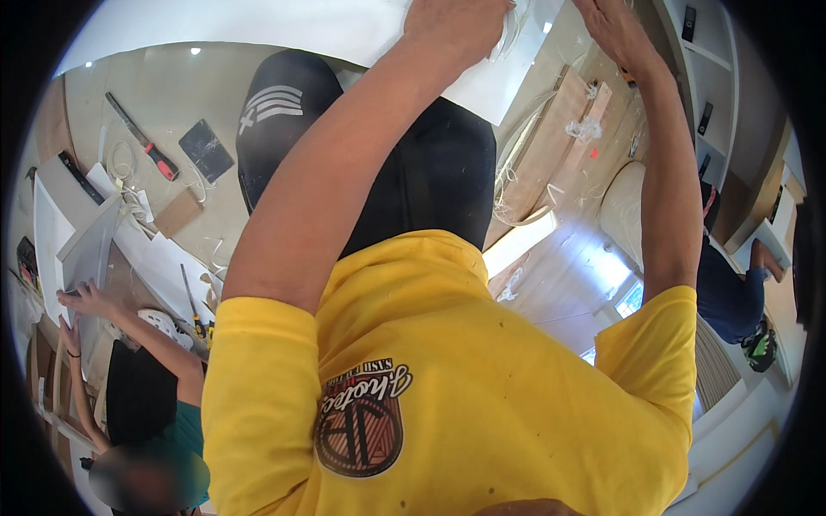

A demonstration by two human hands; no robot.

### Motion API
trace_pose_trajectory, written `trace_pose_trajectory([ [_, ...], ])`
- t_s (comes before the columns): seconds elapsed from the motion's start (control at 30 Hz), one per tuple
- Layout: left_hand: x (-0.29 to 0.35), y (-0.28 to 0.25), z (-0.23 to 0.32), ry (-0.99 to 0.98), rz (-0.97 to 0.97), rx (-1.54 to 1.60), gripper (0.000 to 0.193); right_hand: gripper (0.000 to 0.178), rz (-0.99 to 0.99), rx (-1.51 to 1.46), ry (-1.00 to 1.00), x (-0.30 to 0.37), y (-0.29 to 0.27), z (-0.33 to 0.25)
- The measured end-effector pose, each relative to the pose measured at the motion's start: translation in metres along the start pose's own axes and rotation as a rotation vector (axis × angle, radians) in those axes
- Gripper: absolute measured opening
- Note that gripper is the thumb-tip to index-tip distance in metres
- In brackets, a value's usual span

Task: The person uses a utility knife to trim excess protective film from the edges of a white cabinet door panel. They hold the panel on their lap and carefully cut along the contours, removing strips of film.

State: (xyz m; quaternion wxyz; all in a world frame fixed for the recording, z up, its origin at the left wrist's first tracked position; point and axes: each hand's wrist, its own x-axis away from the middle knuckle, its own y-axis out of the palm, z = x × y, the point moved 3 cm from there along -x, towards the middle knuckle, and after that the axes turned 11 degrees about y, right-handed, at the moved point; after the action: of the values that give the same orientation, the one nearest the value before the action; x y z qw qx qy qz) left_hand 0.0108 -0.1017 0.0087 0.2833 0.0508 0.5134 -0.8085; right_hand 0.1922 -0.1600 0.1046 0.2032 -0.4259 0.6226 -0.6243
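Note:
At the upper edge my left hand [456, 26] lies over a white panel [490, 90], its fingers curled closed. A crumpled pale, translucent strip [513, 30] shows at its fingers, and the hand seems to hold it. My right hand [615, 30] is past the panel's right side, above the floor. Its visible fingers look stretched out, though the upper edge cuts off the tips; nothing shows in it. The panel lies across the front of my dark-clad legs [301, 129].
On the floor at left lie a long tool with a red-black handle [159, 159], a dark flat plate [206, 150] and a wooden block [178, 212]. Wooden boards [551, 129] and loose strips lie at right, beside white shelving [710, 86]. One person's hands [86, 301] touch a panel; another person [731, 284] is at right.

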Motion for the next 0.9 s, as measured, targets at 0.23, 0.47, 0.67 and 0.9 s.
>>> trace_pose_trajectory([
  [0.23,0.002,0.012,-0.002,0.021,0.051,0.024,0.029,0.027,-0.072,0.221,-0.253,0.009,-0.002,-0.017],
  [0.47,0.004,0.011,-0.003,0.019,0.055,-0.005,0.027,0.022,-0.013,0.287,-0.459,-0.003,0.008,-0.026],
  [0.67,0.002,0.010,-0.003,0.014,0.064,0.026,0.027,0.020,-0.002,0.378,-0.483,-0.013,0.014,-0.025],
  [0.9,0.003,0.010,-0.003,0.009,0.085,0.032,0.027,0.014,0.068,0.446,-0.447,-0.007,0.020,-0.023],
])
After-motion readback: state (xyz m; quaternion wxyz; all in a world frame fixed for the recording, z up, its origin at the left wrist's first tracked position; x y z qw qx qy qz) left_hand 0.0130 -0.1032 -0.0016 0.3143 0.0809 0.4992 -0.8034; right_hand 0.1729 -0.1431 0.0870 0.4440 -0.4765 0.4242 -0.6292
